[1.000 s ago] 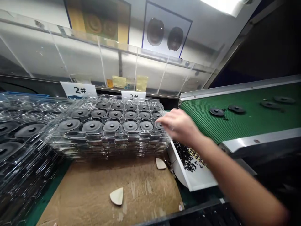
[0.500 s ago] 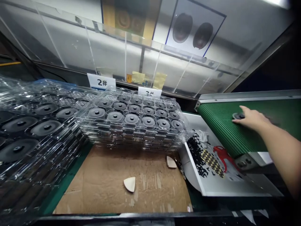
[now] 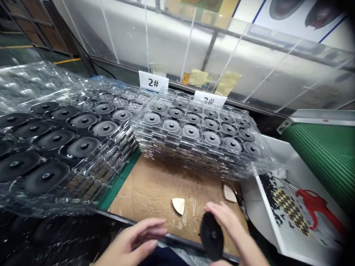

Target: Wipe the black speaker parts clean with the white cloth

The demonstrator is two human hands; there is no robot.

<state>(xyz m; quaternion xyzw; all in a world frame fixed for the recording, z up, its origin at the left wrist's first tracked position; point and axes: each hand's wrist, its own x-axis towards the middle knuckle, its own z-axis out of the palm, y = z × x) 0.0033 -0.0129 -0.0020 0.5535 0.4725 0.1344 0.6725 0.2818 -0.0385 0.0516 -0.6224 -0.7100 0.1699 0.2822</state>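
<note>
A black oval disc [image 3: 212, 236] with a small round hub is gripped by my right hand [image 3: 231, 223], tilted on edge above the front of a cardboard sheet [image 3: 144, 190]. My left hand [image 3: 135, 242] is at the near edge of the bench, fingers and thumb apart and holding nothing. It faces the disc across a gap. Between and beyond the hands, a cream wedge-shaped piece [image 3: 179, 205] lies on the cardboard. A second cream piece [image 3: 229, 193] rests farther right.
Stacked clear plastic trays [image 3: 194, 157] holding grey discs stand behind the cardboard; another tray stack [image 3: 91, 173] is on the left. At right, a white bin [image 3: 274, 221] holds small black parts, yellow stickers [image 3: 291, 208] and a red-handled tool [image 3: 316, 207], beside a green conveyor belt [image 3: 318, 159].
My right hand has come from the conveyor belt to above the cardboard, bringing the disc. My left hand has entered the view. The camera has turned left.
</note>
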